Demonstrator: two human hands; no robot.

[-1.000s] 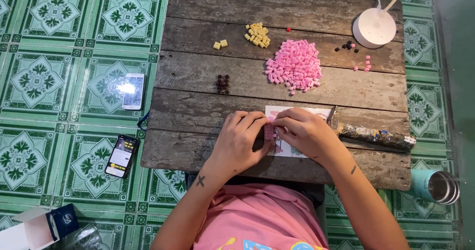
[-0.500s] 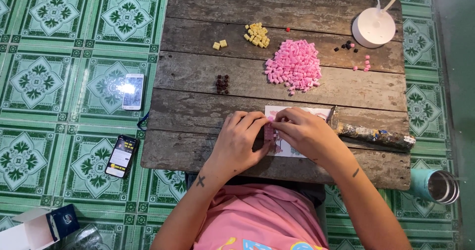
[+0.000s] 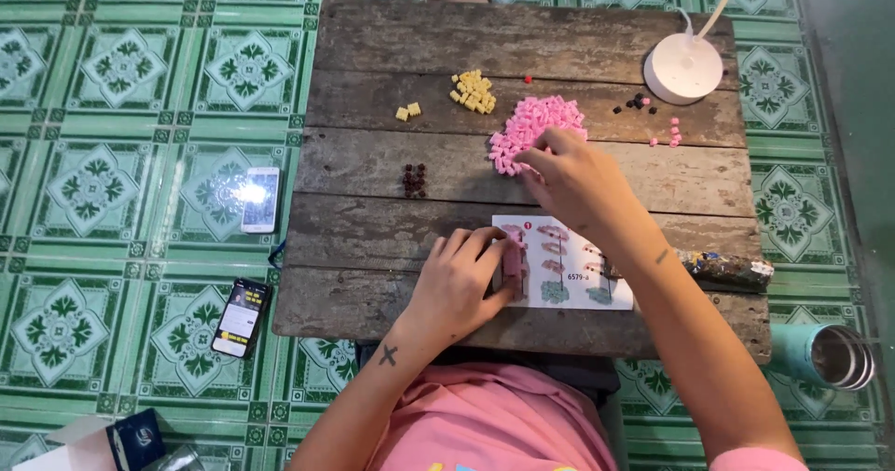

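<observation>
My left hand (image 3: 457, 280) grips a small pink block piece (image 3: 512, 258) at the left edge of a printed instruction sheet (image 3: 569, 275) on the low wooden table (image 3: 373, 163). My right hand (image 3: 573, 177) is stretched forward, its fingertips touching the near edge of a pile of pink blocks (image 3: 536, 126); whether it has a block pinched I cannot tell. A cluster of yellow blocks (image 3: 474, 90) lies behind the pile, two loose yellow blocks (image 3: 407, 111) to its left, and a few dark brown blocks (image 3: 414, 180) nearer me.
A white round lamp base (image 3: 683, 67) stands at the table's back right, with scattered dark and pink blocks (image 3: 653, 117) near it. A clear bag of mixed pieces (image 3: 727, 268) lies at the right edge. Two phones (image 3: 260, 199) (image 3: 241, 317) and a teal metal cup (image 3: 825, 354) rest on the green tiled floor.
My right hand left the sheet, where both hands worked together, and reached forward to the pink pile. My left hand stayed on the pink piece.
</observation>
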